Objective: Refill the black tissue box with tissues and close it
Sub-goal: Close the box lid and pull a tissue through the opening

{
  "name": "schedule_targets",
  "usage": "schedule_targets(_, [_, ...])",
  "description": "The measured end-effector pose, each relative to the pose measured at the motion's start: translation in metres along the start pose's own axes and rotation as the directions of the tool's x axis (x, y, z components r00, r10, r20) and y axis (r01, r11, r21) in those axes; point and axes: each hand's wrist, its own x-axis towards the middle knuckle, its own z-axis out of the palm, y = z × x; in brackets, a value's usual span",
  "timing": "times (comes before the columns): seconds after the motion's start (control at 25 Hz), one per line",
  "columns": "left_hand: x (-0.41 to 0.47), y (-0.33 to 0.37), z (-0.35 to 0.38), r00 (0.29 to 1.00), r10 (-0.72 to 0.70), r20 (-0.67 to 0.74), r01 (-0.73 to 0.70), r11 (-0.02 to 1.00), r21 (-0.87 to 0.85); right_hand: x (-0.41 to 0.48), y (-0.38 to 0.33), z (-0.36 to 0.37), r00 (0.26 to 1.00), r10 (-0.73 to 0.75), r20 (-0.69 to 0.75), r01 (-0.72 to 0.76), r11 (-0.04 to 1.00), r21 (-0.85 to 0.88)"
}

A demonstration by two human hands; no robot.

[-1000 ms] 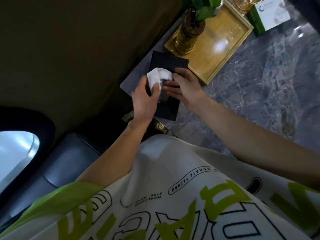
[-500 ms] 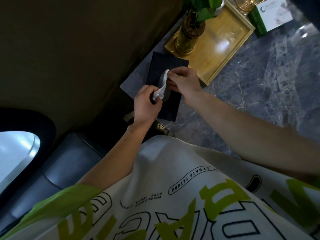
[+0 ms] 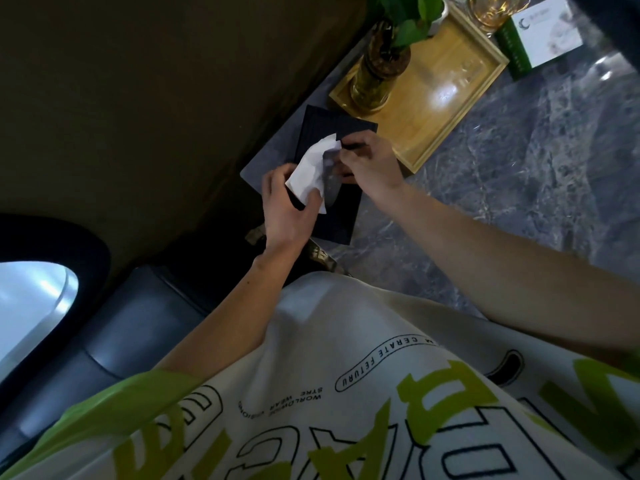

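Head cam looks down at a grey marble table with a wooden tray on it. The black box lies flat just off the tray's near-left corner, close to it, but I can't tell if they actually touch.

A white tissue is stretched over the top of the box between both hands. The left hand, on the side away from the tray, has its thumb and fingers curled round the tissue's near end in a tight pinch. The right hand, on the tray side, has its fingertips pinched on the far tip. A greyish, shadowed bit of tissue runs down toward the middle of the box lid. Whether that part goes into a slot is too dark to say.

On the tray's left end stands a glass vase with green leaves. Past the tray's far end lies a green and white carton. A white and lime printed shirt fills the bottom.
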Motion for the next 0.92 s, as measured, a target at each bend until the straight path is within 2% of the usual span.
schedule_targets(0.08, [0.001,-0.002,-0.002,1.000,-0.028,0.014,0.029,0.998,-0.058,-0.001,0.004,-0.002,0.997,-0.037,-0.066,0.030,0.994,-0.104])
schedule_targets(0.16, [0.001,-0.002,-0.005,0.992,-0.107,0.060,0.115,0.982,-0.150,-0.006,0.007,-0.006,0.988,-0.057,-0.146,0.031,0.984,-0.175])
schedule_targets(0.32, [0.002,-0.002,-0.008,0.966,-0.211,0.149,0.237,0.952,-0.192,-0.020,0.018,-0.014,0.968,-0.039,-0.248,-0.007,0.983,-0.183])
schedule_targets(0.36, [0.003,-0.003,-0.009,0.962,-0.221,0.162,0.251,0.948,-0.194,-0.023,0.023,-0.015,0.973,0.014,-0.232,-0.054,0.985,-0.164])
schedule_targets(0.44, [0.003,-0.008,-0.011,0.953,-0.237,0.187,0.273,0.940,-0.202,-0.027,0.029,-0.013,0.980,0.172,-0.097,-0.179,0.982,-0.066])
schedule_targets(0.52, [-0.002,-0.011,-0.014,0.941,-0.264,0.214,0.309,0.927,-0.214,-0.030,0.032,-0.012,0.964,0.264,0.018,-0.264,0.964,0.009])
schedule_targets(0.68, [-0.024,-0.012,-0.018,0.923,-0.298,0.242,0.361,0.888,-0.286,-0.031,0.029,-0.012,0.967,0.249,0.050,-0.250,0.968,0.025])
schedule_targets(0.8, [-0.035,-0.014,-0.019,0.930,-0.311,0.196,0.361,0.874,-0.327,-0.032,0.029,-0.010,0.960,0.276,0.038,-0.279,0.956,0.091])
schedule_targets(0.92, [-0.031,-0.009,-0.021,0.888,-0.430,0.160,0.454,0.774,-0.441,-0.033,0.028,0.000,0.952,0.302,0.050,-0.306,0.942,0.137])
